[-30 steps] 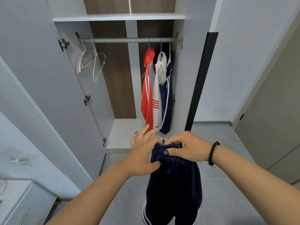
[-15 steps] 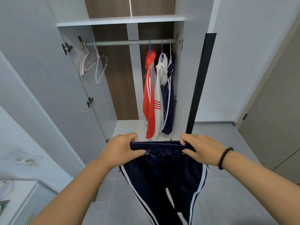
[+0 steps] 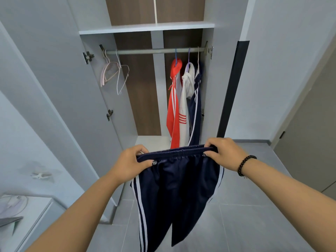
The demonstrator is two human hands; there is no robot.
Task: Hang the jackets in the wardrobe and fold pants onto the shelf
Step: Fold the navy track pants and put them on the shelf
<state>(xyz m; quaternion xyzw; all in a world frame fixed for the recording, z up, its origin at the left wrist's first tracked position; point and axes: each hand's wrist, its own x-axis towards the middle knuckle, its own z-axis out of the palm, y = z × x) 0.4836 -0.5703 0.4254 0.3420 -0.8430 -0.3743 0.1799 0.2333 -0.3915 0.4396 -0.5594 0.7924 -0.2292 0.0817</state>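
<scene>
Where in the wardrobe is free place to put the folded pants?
Free: the bottom shelf, left of the hanging jackets; the top shelf looks bare too. Crowded: the right end of the rail. Both hands, left hand and right hand, hold the pants.

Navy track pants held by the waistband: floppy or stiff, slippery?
Likely floppy: the navy track pants hang limp from left hand and right hand. Probably light, pinched easily. Sheen suggests slippery fabric.

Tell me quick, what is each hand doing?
Left hand: closed, gripping the left end of the pants waistband.
Right hand: closed, gripping the right end of the waistband.
</scene>
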